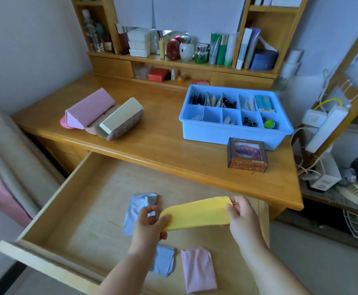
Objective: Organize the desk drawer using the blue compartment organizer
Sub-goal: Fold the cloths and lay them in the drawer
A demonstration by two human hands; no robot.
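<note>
Above the open wooden drawer [84, 209] I hold a folded yellow cloth [197, 213] stretched between both hands. My left hand [150, 226] pinches its left end and my right hand [241, 213] pinches its right end. In the drawer lie a crumpled light-blue cloth [134, 211], a folded light-blue cloth [163, 260] and a folded pink cloth [198, 269]. The blue compartment organizer [227, 135] stands on the desk at the right, with small items in several of its cells.
On the desk's left lie a pink glasses case [88, 107] and a beige-and-brown case [122, 118]. A small dark box [247, 155] stands in front of the organizer. Shelves with bottles and jars line the back. Cables and power strips [325, 128] hang at the right.
</note>
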